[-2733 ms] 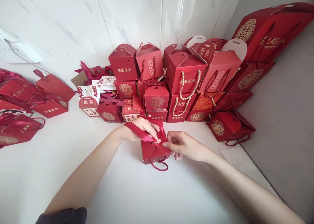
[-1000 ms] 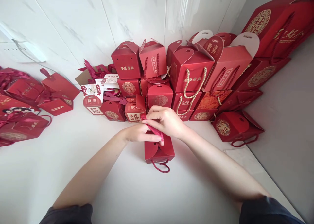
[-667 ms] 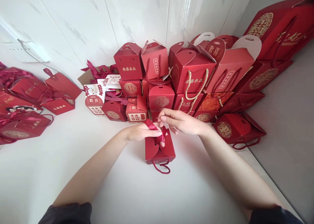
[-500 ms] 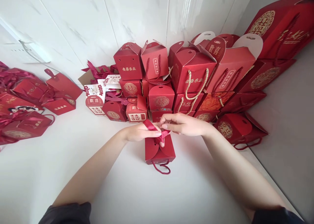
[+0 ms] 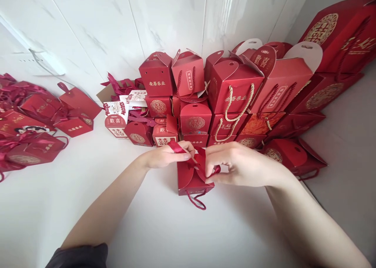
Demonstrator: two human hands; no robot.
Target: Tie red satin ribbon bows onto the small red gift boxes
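Red box [image 5: 186,178] upright on the table [image 5: 164,229], right in front of me, top flaps meeting. Ribbon [image 5: 175,146] in both hands, over the box top. Left hand [image 5: 167,155]: fingers closed, thumb pressing ribbon against the forefinger, a strip lying across the hand. Right hand [image 5: 242,164]: fingers curled, thumb and fingertips together at the right flap edge, ribbon showing inside the curl, so I take it as gripped. Exact pinch point there is hidden by my own fingers. Whether the ribbon passes through the flap holes: can't tell.

Doing it well, my judgement: left pinch stays firm as the anchor, right does the fine work. Even, light tension; satin probably slips if either thumb eases off. Ribbon best flat, since a twist would likely show. No hard pull upward or sideways: thin card flaps could buckle or pop apart. Pull low, close to the top, box square to me. Front cord [image 5: 193,201] hangs on my side, apart from the ribbon; best left out of any loop.

Stacked boxes [image 5: 195,117] just behind, so elbows and knuckles should go easy there.
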